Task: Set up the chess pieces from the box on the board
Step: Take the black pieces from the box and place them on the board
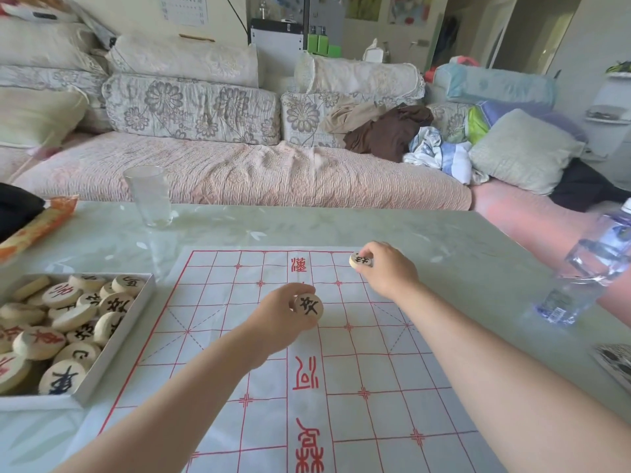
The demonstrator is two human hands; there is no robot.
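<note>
Your left hand [283, 319] pinches a pale round black-lettered piece [308, 306], your right hand [389, 273] a second piece [361, 260] at one o'clock; seat both squarely on white red-lined board [375, 421] crossings.

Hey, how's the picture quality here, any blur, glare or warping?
Head view: soft, even daylight; pale reflections on the glossy table; wide-angle stretch smears the bottle at the right edge; the glass looks soft; the piece in the left hand is sharp, the one in the right hand less so.
</note>
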